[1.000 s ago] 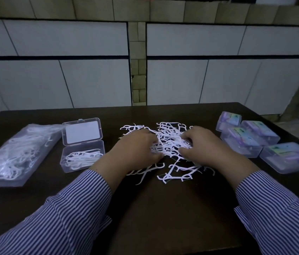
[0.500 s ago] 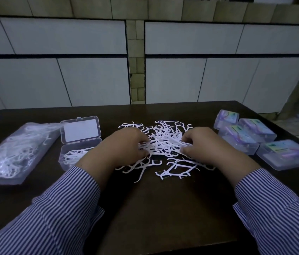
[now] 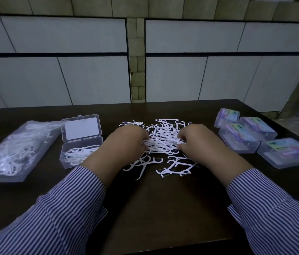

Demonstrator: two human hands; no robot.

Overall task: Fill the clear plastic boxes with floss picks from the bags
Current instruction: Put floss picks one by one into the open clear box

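On the dark wooden table, both the left hand and right hand curl fingers into the loose pile of white plastic floss picks, gripping some, with the open clear plastic box left of the pile.

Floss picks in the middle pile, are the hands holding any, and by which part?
Both hands, left and right, curl into the floss picks, gathering a bunch; which part they grip cannot be told.

White floss picks are lying between both grips on the dark brown desk; blue-and-white striped sleeves are trailing behind; purple-labelled boxes are sitting right.
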